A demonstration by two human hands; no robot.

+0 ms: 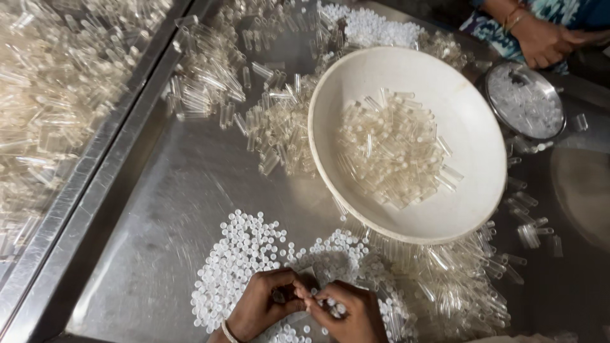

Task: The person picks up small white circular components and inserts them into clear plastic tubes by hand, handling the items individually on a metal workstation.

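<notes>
The table [171, 209] is dull silver-grey steel, with paler streaks of reflected light. The big round basin [470, 127] near its far right is cream-white, and the tubes [391, 149] heaped inside it are clear with a faint yellowish tint. The same clear tubes [279, 127] lie along the far edge and the near right corner. The small caps [238, 260] by the near edge are milky white. A second pile of white caps [375, 25] sits at the far edge. The small round dish [492, 79] at the right edge is shiny silver. The co-worker's sleeve [489, 38] at the far right corner carries a blue, teal and white print, and the wrist shows gold and red bangles [513, 16].
</notes>
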